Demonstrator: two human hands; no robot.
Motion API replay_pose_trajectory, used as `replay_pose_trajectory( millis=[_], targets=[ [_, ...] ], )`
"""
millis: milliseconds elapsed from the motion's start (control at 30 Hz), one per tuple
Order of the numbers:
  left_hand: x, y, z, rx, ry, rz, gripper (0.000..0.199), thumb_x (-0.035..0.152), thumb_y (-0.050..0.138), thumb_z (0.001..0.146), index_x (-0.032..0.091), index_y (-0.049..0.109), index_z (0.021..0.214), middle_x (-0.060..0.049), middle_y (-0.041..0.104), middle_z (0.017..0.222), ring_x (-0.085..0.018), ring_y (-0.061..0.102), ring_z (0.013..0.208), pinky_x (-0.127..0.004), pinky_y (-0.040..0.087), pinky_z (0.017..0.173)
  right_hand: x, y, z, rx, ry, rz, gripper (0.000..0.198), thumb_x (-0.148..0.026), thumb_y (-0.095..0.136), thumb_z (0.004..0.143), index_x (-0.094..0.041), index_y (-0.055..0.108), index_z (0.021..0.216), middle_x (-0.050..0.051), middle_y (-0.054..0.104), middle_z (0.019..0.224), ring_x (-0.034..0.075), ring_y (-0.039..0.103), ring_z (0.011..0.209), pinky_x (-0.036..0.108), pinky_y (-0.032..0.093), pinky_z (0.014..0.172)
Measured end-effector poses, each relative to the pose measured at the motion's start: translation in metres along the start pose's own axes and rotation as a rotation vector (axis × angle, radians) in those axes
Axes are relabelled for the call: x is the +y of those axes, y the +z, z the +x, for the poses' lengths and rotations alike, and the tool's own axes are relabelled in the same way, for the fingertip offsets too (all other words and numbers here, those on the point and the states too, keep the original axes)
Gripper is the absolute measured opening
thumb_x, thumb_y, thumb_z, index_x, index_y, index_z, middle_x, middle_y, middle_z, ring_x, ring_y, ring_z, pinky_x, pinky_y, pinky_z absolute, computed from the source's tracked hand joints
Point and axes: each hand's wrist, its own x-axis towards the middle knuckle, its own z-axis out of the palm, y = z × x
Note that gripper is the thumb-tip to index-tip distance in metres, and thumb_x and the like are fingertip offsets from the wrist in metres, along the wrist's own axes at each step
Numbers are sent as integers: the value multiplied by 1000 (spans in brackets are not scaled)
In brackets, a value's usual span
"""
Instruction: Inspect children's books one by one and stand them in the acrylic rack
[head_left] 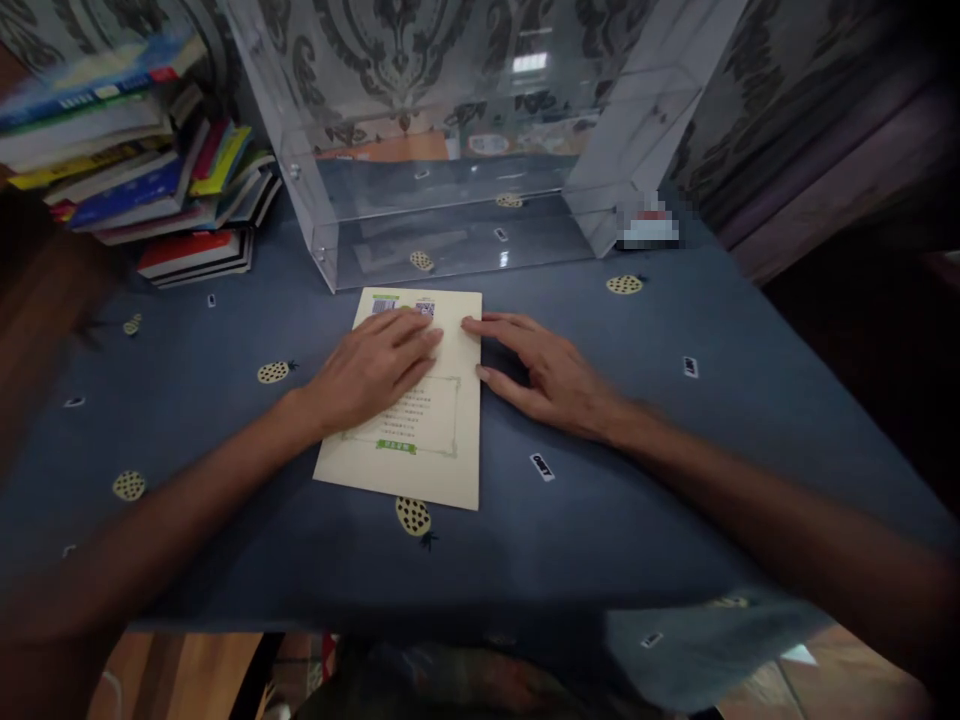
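A thin cream-coloured book [457,470] lies on the table with its back cover up. It shows a barcode, a QR code and a green-framed block of print. My left hand [382,365] rests flat on the cover, fingers stretched out, hiding part of the print. At the book's right edge is my right hand [544,375], its thumb and fingers apart. Those fingertips touch or nearly touch the edge, and they do not close round the book.
Behind the book stands a clear acrylic shelf [326,250]. A leaning stack of books [142,185] is at the back left. A blurred-out white item [649,225] sits right of the shelf. A blue cloth [600,540] with pineapple prints covers the table.
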Motion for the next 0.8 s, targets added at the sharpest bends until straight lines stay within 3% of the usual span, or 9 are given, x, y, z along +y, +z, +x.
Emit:
replay_pose_trajectory(
  millis=[233, 367, 600, 800],
  targets=[
    [48, -12, -52, -25, 326, -59, 46, 44, 50, 101, 11, 57, 133, -15, 64, 134, -28, 56, 130, -45, 50, 109, 5, 0, -3, 6, -67, -11, 50, -34, 51, 97, -21, 47, 145, 12, 59, 142, 31, 48, 137, 56, 46, 109],
    [64, -11, -65, 32, 300, 13, 40, 35, 51, 102, 11, 55, 134, -13, 67, 132, -25, 60, 126, -42, 52, 107, 9, 3, -4, 22, -118, -27, 49, -34, 50, 98, -18, 47, 144, 14, 59, 141, 29, 48, 137, 54, 45, 110],
    [80, -8, -55, 155, 324, 212, 28, 27, 55, 101, 6, 61, 119, -15, 72, 120, -26, 68, 112, -40, 58, 98, 7, 9, -2, 49, -147, 18, 44, -27, 51, 95, -17, 54, 138, 13, 61, 139, 29, 47, 138, 53, 44, 110],
    [92, -1, -59, 259, 292, 225, 20, 16, 61, 96, 7, 63, 113, -14, 74, 112, -25, 70, 103, -38, 61, 89, -17, 3, -17, 82, -177, 94, 30, -20, 49, 95, -19, 66, 119, 11, 70, 119, 26, 59, 121, 48, 49, 101]
  ],
)
